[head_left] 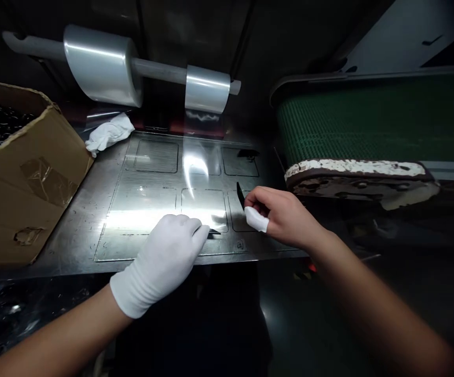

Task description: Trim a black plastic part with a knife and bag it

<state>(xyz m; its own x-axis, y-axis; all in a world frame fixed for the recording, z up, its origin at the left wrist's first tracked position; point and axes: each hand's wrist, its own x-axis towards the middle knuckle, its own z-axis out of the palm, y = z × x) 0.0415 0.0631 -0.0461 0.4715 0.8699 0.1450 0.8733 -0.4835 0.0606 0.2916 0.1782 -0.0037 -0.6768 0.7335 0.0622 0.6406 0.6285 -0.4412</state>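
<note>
Head view shows the white-gloved left hand (174, 251) closed over the worktop (75, 230), grasping a dark pointed piece (214, 232) that juts out past its thumb. To its right, the right hand (276, 212), bare but for a white cover on the thumb, pinches a thin black strip (240, 195), tilted up above the marked metal surface. Beyond them, clear film (202, 157) drops from the smaller roll (208, 89) onto the worktop. An open cardboard box (50, 183) stands left, a green conveyor belt (368, 115) right.

Black piece (213, 231) partly behind left hand (172, 251) (gloved)
</note>
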